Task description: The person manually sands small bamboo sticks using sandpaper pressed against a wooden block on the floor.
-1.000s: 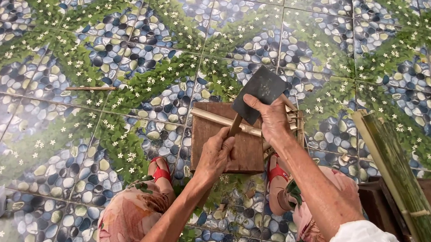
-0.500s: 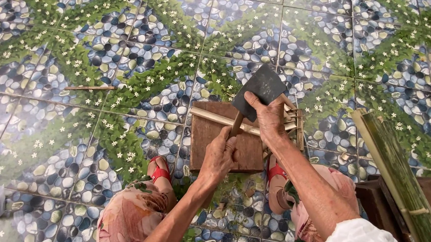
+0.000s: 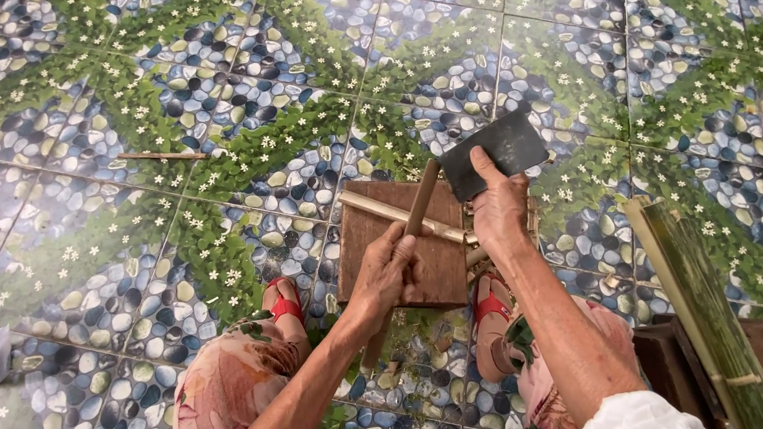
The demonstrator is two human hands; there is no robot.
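While the left hand (image 3: 386, 275) is clamped on a bamboo stick (image 3: 416, 213) stood tilted on the wooden block (image 3: 437, 272), the right hand (image 3: 499, 213) grips a dark cleaver (image 3: 493, 152) raised just right of its far tip. Blade isn't in the stick; no split visible. Cut strips (image 3: 399, 214) lie across the block, bundled bamboo (image 3: 699, 302) at right.

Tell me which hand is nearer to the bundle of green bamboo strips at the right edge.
Right. The right hand, holding the dark cleaver blade, is over the wooden board's right side, closer to the bamboo bundle. The left hand grips a bamboo stick farther left.
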